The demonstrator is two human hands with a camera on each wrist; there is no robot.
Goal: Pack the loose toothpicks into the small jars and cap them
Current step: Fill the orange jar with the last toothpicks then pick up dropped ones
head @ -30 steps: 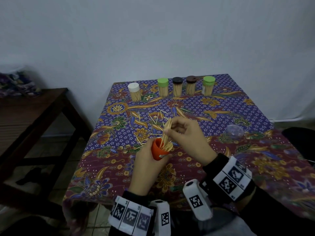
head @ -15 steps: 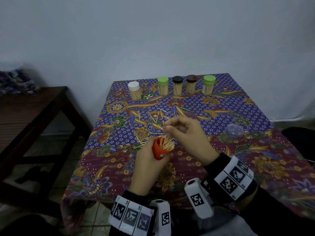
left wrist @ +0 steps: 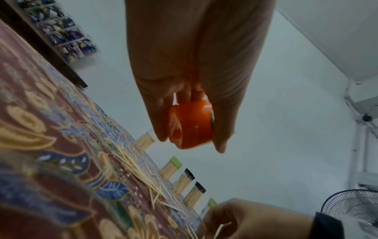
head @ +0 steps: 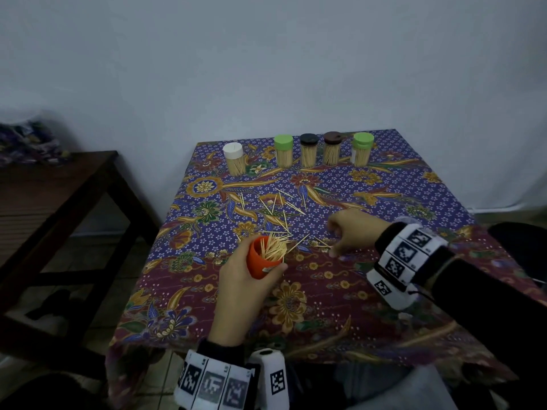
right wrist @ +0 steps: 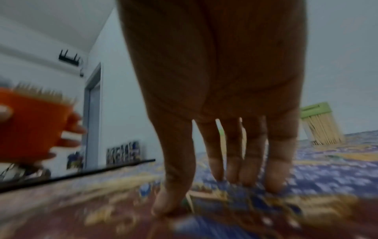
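Orange plastic marks the item in hand: the left hand (head: 245, 279) is wrapped round an orange cup (head: 260, 258), held tilted above the cloth at about 7 o'clock from the table's centre, with a bundle of toothpicks standing in it.

Loose toothpicks (head: 281, 208) lie scattered on the patterned tablecloth (head: 399, 196) from centre toward 12 o'clock.

Right hand (head: 352, 232), at about 3 o'clock from the cup, has its fingertips (right wrist: 274, 186) down on the cloth among the sticks. The left wrist view shows a toothpick (left wrist: 223, 226) at that hand; whether it is actually pinched cannot be told, and the right wrist view is blurred.

Five capped jars (head: 307, 152), filled, stand in a row at 12 o'clock.

Judgement: the gathering step is in hand. The next move calls for closing thumb and fingers on a few sticks and carrying them leftward to the cup.

Only the head view shows the whole row; only the left wrist view shows the cup's underside.
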